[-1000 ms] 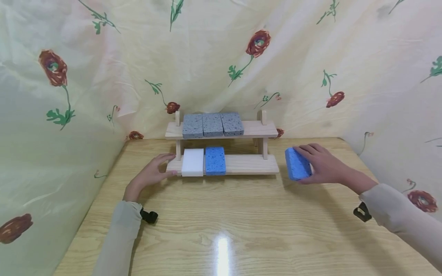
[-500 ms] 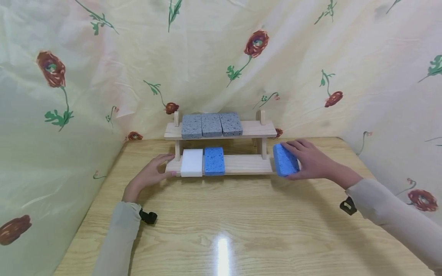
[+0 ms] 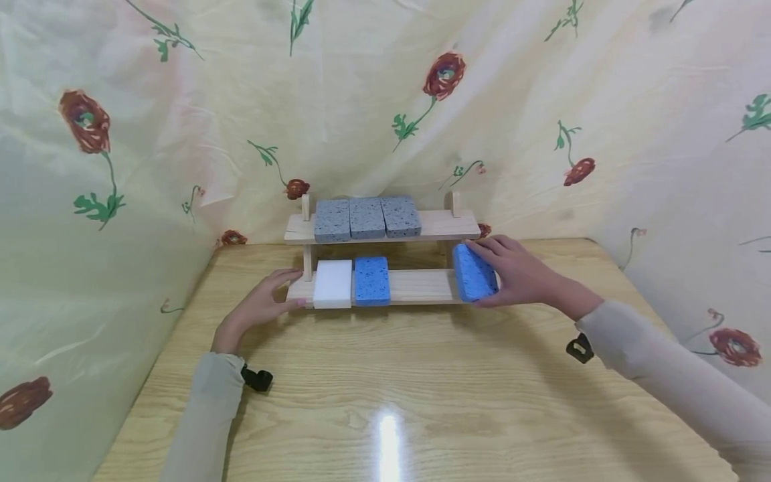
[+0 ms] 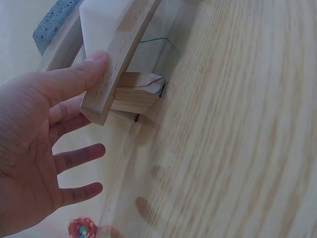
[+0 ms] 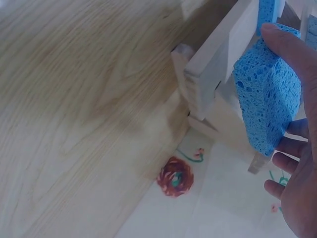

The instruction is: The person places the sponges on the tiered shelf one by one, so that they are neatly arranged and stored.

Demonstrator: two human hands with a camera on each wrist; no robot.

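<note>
A small two-tier wooden shelf (image 3: 421, 284) stands on the table. My left hand (image 3: 263, 304) holds the left end of its lower board, thumb at the front edge and fingers toward the back; in the left wrist view the ring and little fingers stick out free. Beside that hand a white sponge (image 3: 332, 284) lies on the lower board, followed by a blue speckled sponge (image 3: 372, 281). My right hand (image 3: 519, 273) pinches a second blue sponge (image 5: 267, 91) between thumb and fingers. This sponge is tilted, over the right end of the lower board; whether it touches the wood I cannot tell.
Several grey speckled sponges (image 3: 367, 218) lie side by side on the upper board, left of its right peg (image 3: 455, 204). The wood-grain table (image 3: 337, 381) extends in front. A flowered cloth (image 3: 361, 100) hangs behind and at both sides.
The right hand has carried its blue sponge leftward and slightly upward in the head view, from beside the shelf to over the lower board's right end. The left hand has stayed put.
</note>
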